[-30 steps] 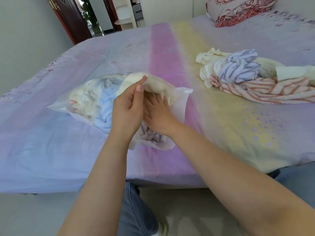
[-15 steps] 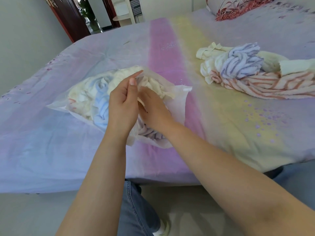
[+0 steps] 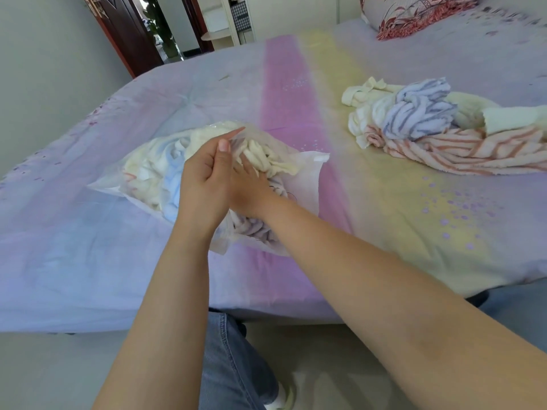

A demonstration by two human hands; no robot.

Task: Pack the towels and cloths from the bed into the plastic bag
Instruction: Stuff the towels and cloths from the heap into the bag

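Observation:
A clear plastic bag point(image 3: 307, 176) lies on the bed, stuffed with cream, light blue and striped cloths. My left hand point(image 3: 204, 184) pinches the upper edge of the bag's mouth and holds it up. My right hand point(image 3: 251, 187) is inside the mouth, fingers spread, pressing on a cream cloth point(image 3: 266, 156) that partly sticks out. To the right on the bed lies a loose pile: a blue-striped towel point(image 3: 414, 113), a pink-striped towel point(image 3: 461, 152) and cream cloths point(image 3: 367, 93).
The bed point(image 3: 384, 217) has a pastel purple, pink and yellow sheet, its front edge near my legs. A red patterned pillow point(image 3: 414, 13) sits at the far right. A dark wooden door point(image 3: 124, 34) stands open at the far left.
My right hand has pushed the cream cloth deeper into the bag. My left hand keeps hold of the bag's edge, and the view has shifted slightly.

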